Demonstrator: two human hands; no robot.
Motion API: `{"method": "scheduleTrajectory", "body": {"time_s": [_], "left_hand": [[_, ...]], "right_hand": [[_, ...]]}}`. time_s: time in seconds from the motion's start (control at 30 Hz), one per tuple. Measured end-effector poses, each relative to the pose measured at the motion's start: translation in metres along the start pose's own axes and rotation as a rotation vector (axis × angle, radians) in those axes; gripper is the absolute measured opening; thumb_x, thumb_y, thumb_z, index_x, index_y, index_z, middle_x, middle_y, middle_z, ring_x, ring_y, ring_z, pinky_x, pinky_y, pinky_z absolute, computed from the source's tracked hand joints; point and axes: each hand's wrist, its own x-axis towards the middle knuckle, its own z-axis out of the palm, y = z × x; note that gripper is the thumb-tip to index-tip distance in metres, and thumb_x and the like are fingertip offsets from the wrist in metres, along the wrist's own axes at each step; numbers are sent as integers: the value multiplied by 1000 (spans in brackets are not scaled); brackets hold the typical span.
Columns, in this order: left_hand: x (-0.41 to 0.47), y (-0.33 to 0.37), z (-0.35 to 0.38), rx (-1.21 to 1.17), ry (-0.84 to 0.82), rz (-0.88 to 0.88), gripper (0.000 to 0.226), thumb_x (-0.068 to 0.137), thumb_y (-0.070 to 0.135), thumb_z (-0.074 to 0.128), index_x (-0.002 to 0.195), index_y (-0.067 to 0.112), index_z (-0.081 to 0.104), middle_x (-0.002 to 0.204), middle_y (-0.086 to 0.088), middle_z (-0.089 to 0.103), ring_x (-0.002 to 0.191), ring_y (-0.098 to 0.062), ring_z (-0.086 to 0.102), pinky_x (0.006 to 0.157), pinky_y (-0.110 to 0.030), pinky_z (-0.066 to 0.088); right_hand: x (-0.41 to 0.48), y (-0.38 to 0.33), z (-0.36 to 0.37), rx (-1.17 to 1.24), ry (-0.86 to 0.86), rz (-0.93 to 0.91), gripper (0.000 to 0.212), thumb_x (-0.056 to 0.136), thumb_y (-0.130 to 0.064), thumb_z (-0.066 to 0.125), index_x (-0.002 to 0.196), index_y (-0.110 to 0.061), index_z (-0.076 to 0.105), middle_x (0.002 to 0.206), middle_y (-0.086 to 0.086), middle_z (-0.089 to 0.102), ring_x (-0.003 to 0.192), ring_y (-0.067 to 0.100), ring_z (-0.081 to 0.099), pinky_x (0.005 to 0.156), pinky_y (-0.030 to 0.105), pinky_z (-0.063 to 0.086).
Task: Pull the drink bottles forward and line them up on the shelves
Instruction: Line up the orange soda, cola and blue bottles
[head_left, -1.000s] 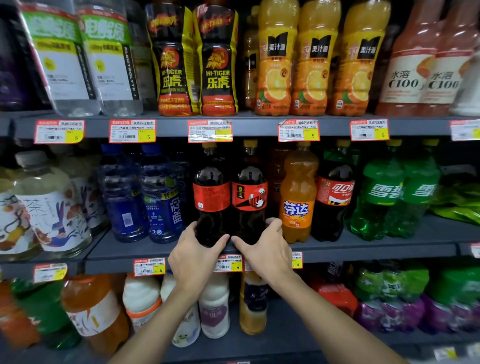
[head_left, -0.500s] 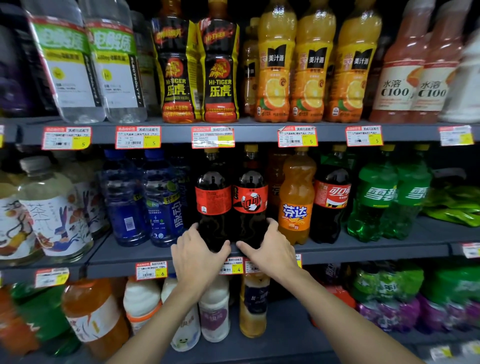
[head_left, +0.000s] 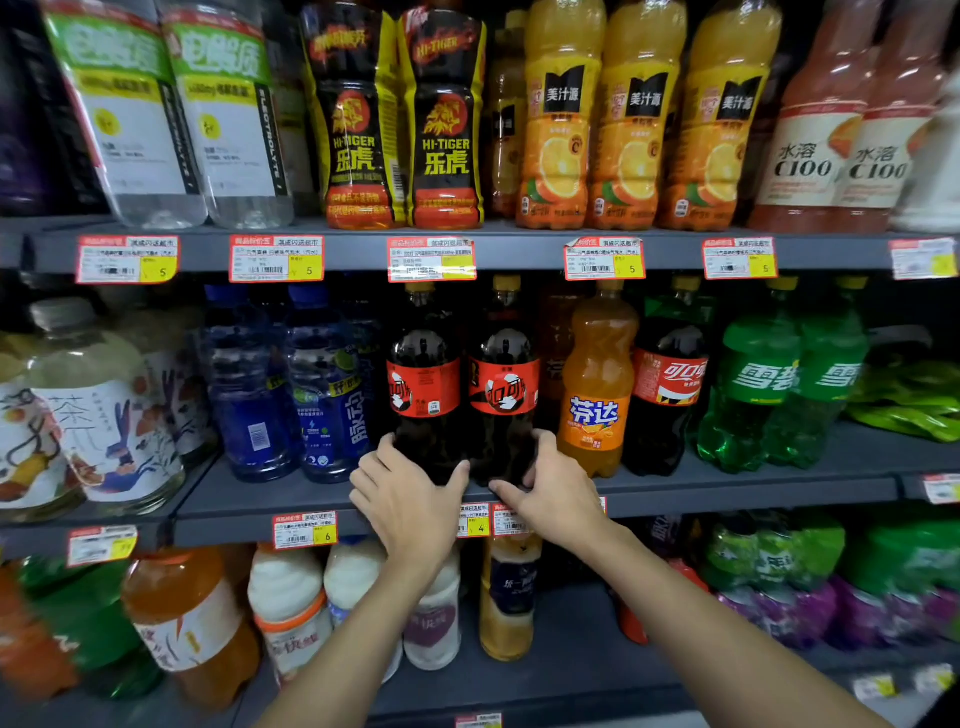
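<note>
Two dark cola bottles with red labels stand side by side at the front of the middle shelf. My left hand grips the base of the left cola bottle, thumb in front and fingers round its left side. My right hand grips the base of the right cola bottle, fingers round its right side. The thumbs almost meet between the two bases.
An orange soda bottle, another cola bottle and green soda bottles stand to the right. Blue bottles stand to the left. The top shelf holds energy drinks and orange juice; the bottom shelf holds milk drinks.
The view has shifted slightly. Both hands stay on the bases of the two cola bottles, and the right bottle's label has turned a little.
</note>
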Motion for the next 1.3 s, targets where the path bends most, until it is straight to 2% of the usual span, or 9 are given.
{"method": "scheduleTrajectory", "body": {"time_s": [0.1,0.2,0.37,0.5,0.63,0.73,1.0,1.17,1.3], "left_hand": [[1,-19,4,-87,-67,73,92,76,52,72,147,6,34,139,-14,46,126,-31,35,105,-47,28],[5,-34,3,-181,-119,151,87,82,41,68,152,9,27,136,-8,50,125,-24,37,108,-42,21],[5,-27,0,-66,-85,122,85,78,50,74,145,10,40,124,-11,53,119,-31,42,99,-43,29],[14,-34,-4,-16,-135,168,97,72,66,72,146,14,38,129,-7,50,122,-29,41,101,-43,31],[35,-45,-9,-126,-269,324,91,73,55,78,145,18,37,129,-2,54,123,-27,46,104,-43,40],[41,-45,-12,-201,-334,298,94,70,49,85,144,20,36,121,-1,57,120,-25,48,100,-42,44],[41,-43,-11,-164,-264,266,110,58,53,91,144,9,39,130,-8,58,123,-28,48,104,-43,41],[51,-49,-16,-76,-322,356,87,70,50,85,140,12,49,120,-7,58,118,-26,45,102,-36,39],[46,-44,-17,-60,-228,310,88,61,58,87,128,10,58,116,-4,63,115,-24,50,98,-38,46]], "right_hand": [[1,0,1,-8,6,-6,86,82,-57,73,148,-21,31,81,-12,64,90,15,66,69,31,49],[2,1,1,-22,1,-25,85,83,-57,72,150,-24,30,82,-14,64,91,15,66,71,31,49],[8,0,-1,-63,-48,-37,85,87,-54,70,153,-27,24,84,-13,64,88,16,64,74,33,50],[9,1,-1,-98,-79,-34,83,89,-53,67,153,-26,21,92,-8,66,94,21,66,79,37,53],[11,1,-2,-128,-107,-27,83,89,-54,67,151,-27,19,104,-1,68,101,27,66,82,39,54],[12,3,-3,-121,-120,-43,86,87,-57,68,151,-26,19,96,-5,67,96,23,66,78,37,54],[16,4,-4,-67,-152,-39,84,87,-54,70,151,-27,22,89,-9,66,92,19,64,76,35,51],[19,3,-5,-78,-189,-20,83,90,-51,69,152,-26,19,92,-5,66,93,21,64,74,34,50],[21,3,-5,-104,-208,-11,84,90,-50,68,152,-24,17,105,1,66,100,24,65,75,35,52]]}}
